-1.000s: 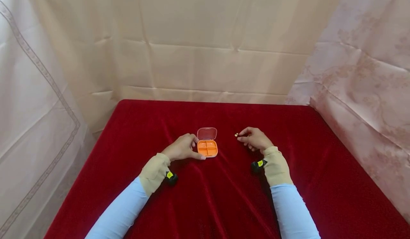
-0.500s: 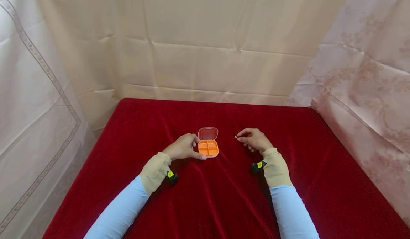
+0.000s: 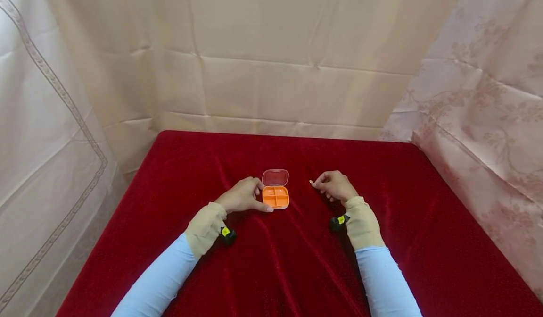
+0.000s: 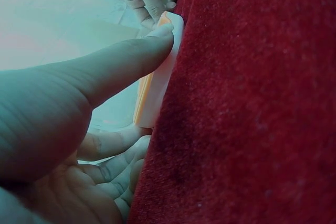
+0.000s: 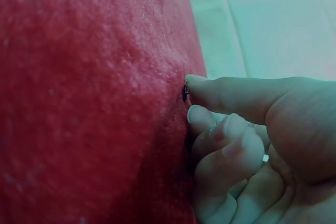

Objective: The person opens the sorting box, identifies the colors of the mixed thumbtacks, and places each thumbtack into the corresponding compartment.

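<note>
A small orange pill box [image 3: 275, 197] with four-way dividers sits on the red cloth, its clear lid [image 3: 275, 178] raised at the back. My left hand [image 3: 242, 196] grips it at the left, thumb along the near edge and fingers by the far left side. In the left wrist view the thumb presses on the white side wall of the pill box [image 4: 160, 80]. Right of the box, my right hand [image 3: 336, 186] pinches a tiny gold-coloured piece [image 3: 311, 181] between thumb and forefinger, low over the cloth. The other right fingers curl under the palm.
Red velvet cloth [image 3: 237, 279] with soft folds covers the table. A beige curtain [image 3: 271, 90] hangs behind it, with pale drapes at the left [image 3: 46, 142] and right [image 3: 488, 109]. Each wrist carries a small black camera.
My right thumb and forefinger have come together on the gold piece, and the hand has drawn slightly left. The left hand and the pill box have stayed in place.
</note>
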The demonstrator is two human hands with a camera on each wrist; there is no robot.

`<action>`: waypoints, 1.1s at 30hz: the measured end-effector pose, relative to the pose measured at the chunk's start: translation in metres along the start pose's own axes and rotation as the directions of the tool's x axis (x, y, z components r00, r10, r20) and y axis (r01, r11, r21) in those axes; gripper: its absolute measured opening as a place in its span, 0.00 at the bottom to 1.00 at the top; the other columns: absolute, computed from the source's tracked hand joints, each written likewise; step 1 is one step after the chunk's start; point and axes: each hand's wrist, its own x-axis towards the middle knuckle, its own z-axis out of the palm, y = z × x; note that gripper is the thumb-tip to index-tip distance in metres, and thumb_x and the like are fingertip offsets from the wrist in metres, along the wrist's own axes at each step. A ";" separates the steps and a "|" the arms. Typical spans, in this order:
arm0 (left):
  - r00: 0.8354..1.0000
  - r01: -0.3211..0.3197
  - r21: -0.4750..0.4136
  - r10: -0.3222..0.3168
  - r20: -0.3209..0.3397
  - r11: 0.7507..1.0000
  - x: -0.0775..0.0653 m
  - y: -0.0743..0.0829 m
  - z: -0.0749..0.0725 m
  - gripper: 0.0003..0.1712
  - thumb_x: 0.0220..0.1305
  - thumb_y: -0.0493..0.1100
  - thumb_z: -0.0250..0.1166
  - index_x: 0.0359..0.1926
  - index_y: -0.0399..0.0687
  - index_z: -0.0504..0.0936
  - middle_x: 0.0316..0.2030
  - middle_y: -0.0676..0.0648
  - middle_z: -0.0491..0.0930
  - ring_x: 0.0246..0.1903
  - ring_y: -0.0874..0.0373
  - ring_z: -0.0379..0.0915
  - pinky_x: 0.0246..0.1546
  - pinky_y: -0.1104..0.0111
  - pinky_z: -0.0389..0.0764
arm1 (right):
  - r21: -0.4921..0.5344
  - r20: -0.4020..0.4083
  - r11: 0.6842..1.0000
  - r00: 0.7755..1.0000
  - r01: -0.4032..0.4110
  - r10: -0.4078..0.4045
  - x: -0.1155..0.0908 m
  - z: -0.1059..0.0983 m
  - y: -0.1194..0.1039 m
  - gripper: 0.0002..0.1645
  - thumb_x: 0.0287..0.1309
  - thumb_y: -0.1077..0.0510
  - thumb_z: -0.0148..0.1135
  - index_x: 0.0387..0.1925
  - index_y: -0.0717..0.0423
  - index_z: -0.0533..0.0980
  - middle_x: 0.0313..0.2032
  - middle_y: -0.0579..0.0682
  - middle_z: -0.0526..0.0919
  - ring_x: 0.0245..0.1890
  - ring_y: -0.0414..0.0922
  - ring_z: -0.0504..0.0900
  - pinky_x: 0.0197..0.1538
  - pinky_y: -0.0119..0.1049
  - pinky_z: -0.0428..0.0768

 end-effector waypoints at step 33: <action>1.000 0.001 -0.004 -0.001 -0.009 1.000 0.000 0.001 0.000 0.36 0.40 0.58 0.80 0.47 0.43 0.77 0.36 0.48 0.73 0.37 0.56 0.68 0.38 0.68 0.71 | 0.724 0.289 0.686 0.936 -0.075 -0.202 -0.003 -0.019 0.003 0.16 0.71 0.58 0.53 0.48 0.70 0.65 0.26 0.49 0.71 0.16 0.35 0.61 0.17 0.24 0.60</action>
